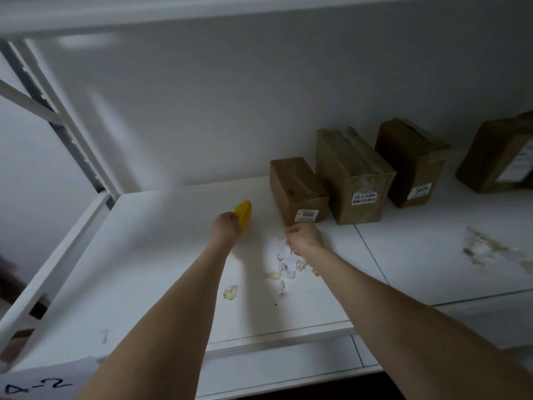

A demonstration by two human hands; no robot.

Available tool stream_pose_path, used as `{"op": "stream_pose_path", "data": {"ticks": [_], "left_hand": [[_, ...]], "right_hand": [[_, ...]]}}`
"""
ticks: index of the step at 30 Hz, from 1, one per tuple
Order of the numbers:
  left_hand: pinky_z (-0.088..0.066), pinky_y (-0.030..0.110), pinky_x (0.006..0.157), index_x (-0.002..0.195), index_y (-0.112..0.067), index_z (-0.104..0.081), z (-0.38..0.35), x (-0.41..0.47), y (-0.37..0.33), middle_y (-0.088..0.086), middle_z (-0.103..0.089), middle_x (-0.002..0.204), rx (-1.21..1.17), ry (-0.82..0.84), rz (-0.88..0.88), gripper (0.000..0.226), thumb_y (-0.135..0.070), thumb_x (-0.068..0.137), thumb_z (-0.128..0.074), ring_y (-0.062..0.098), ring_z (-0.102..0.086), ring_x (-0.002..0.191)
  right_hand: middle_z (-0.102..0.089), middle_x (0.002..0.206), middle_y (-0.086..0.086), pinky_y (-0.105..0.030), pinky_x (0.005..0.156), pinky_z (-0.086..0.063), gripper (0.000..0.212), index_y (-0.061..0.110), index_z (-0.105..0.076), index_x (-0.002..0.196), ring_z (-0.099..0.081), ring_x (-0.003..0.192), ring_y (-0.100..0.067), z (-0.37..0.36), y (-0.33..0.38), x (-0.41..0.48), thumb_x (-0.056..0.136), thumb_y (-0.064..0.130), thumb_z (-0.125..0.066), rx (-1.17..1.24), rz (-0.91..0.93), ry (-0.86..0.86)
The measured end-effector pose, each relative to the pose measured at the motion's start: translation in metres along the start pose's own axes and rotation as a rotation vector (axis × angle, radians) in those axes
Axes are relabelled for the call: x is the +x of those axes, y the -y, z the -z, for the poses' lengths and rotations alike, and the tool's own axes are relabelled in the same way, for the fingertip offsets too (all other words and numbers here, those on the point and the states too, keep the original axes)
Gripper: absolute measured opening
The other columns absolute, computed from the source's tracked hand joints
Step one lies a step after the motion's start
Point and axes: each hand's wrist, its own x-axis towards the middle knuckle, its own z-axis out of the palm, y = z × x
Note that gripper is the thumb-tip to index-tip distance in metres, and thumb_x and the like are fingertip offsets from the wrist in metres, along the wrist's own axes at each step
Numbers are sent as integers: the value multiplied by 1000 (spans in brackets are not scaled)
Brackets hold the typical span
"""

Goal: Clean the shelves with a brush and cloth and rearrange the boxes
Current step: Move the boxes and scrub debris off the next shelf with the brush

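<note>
1. Reaching onto the white shelf (161,255), we close our left hand (225,226) round a yellow tool (243,213). It is probably the brush, though no bristles show. It sits just left of the litter, placed, we judge, to sweep toward it.
2. Our right hand (304,238) is curled just in front of the box marked 1002 (297,189); we cannot tell whether it holds anything.
3. Pale scraps (284,271) lie between our forearms, so both hands bracket the mess.
4. The 1002 box, the box marked 3304 (352,174), a third box (409,160) and a fourth box (501,157) stand along the back by the wall, leaving the front free for cleaning.
5. A dirty smear (484,246) marks the right panel; no cloth is in view.
</note>
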Motion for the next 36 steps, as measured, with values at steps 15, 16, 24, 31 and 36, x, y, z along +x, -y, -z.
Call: {"op": "stream_pose_path", "data": {"ticks": [15, 16, 24, 31, 36], "left_hand": [[-28, 23, 47, 57, -18, -39, 22, -24, 9, -1, -39, 49, 126, 217, -154, 40, -16, 96, -42, 13, -34, 47], [-31, 24, 49, 57, -18, -41, 27, -23, 15, 3, -42, 54, 104, 112, -126, 38, -14, 95, -41, 17, -38, 51], [-52, 40, 77, 94, 2, -63, 68, -51, 60, 27, -66, 100, 269, -172, 184, 44, -29, 98, -32, 39, -65, 90], [-33, 18, 34, 82, -10, -56, 32, -92, 46, 14, -54, 72, 69, 30, 121, 28, -19, 97, -35, 24, -46, 44], [-37, 18, 41, 69, -16, -53, 51, -97, 55, 8, -52, 60, 24, -129, 81, 33, -19, 97, -36, 25, -46, 49]], "right_hand": [[-64, 114, -13, -27, 71, -39, 25, 14, -64, 101, -60, 94, -27, 11, 17, 5, 99, 23, -41, -201, 84, -101], [-64, 111, -12, -27, 71, -41, 23, 16, -64, 102, -60, 92, -27, 9, 17, 5, 98, 23, -42, -187, 83, -87], [-69, 102, -18, -34, 67, -49, 22, 13, -68, 96, -61, 82, -26, -19, 17, -14, 95, 22, -48, 0, 113, -33], [-69, 99, -19, -37, 75, -52, 19, 17, -65, 81, -58, 77, -23, -48, 32, -35, 92, 25, -50, -43, 154, 24], [-70, 105, -15, -37, 79, -53, 20, 16, -68, 87, -60, 81, -24, -56, 44, -45, 92, 27, -50, -50, 184, 67]]}}
